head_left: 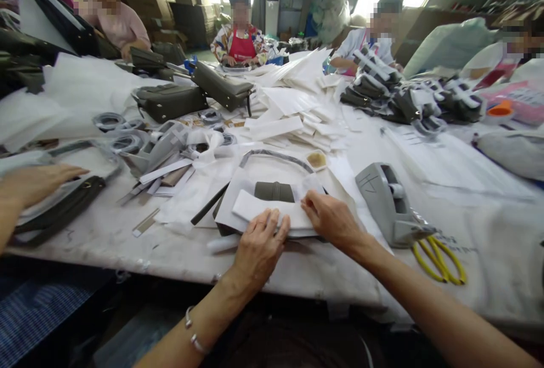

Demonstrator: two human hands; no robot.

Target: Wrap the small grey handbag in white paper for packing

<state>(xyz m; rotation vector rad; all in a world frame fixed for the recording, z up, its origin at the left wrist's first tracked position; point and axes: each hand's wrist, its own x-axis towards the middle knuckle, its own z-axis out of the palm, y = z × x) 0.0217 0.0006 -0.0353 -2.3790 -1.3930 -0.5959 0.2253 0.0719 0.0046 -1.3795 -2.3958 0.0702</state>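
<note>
A dark olive handbag (275, 191) lies in front of me, mostly covered by white sheets, its handle (278, 155) arching at the far side in clear wrapping. Across its near half rests a folded strip of white packing foam (250, 204). My left hand (262, 243) lies on the near edge of this strip, fingers extended and pressing down. At the strip's right end my right hand (329, 218) is closed, thumb and fingers pinching its edge. A dark strap (209, 204) sticks out on the bag's left.
Right of the bag are a grey tape dispenser (385, 203) and yellow-handled scissors (440, 260). Cardboard strips (170, 178), foam sheets (293, 121) and more bags (174, 100) lie beyond. A co-worker's hand (51, 181) rests on a wrapped bag at left. Several people work across the table.
</note>
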